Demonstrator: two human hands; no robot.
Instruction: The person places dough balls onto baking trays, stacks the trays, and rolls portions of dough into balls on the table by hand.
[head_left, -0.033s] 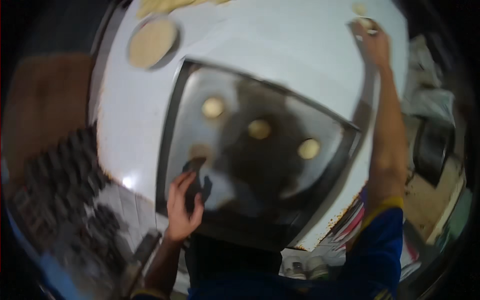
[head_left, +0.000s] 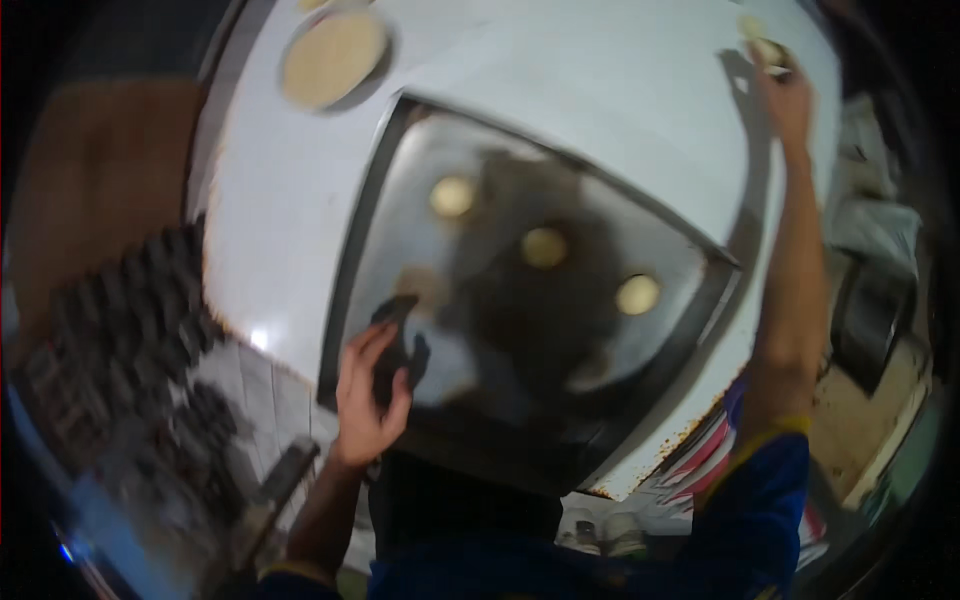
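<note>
A dark metal baking tray (head_left: 357,250) lies on the white table, tilted in view. Three round pale dough pieces sit on it: one at upper left (head_left: 452,197), a middle dough piece (head_left: 544,247) and a right dough piece (head_left: 637,294). Over the tray's near left edge hovers my left hand (head_left: 368,395), fingers apart and holding nothing. My right hand (head_left: 787,98) reaches to the table's far right, its fingers closed round a small pale piece of dough (head_left: 768,52). Just beyond those fingers is another small pale lump (head_left: 750,26). Blur hides the finer details of that grip.
A round bowl (head_left: 333,60) with a tan, flat-looking filling stands at the table's far left. Rust marks the near edge of the white table (head_left: 265,240). Dark ridged molds (head_left: 130,300) are stacked at left; a dark pan (head_left: 873,325) lies off the right side.
The view has shifted, so tray, bowl and dough pieces appear farther up and right. Yellowish dough at the far left has mostly left the picture. Both hands keep much the same pose.
</note>
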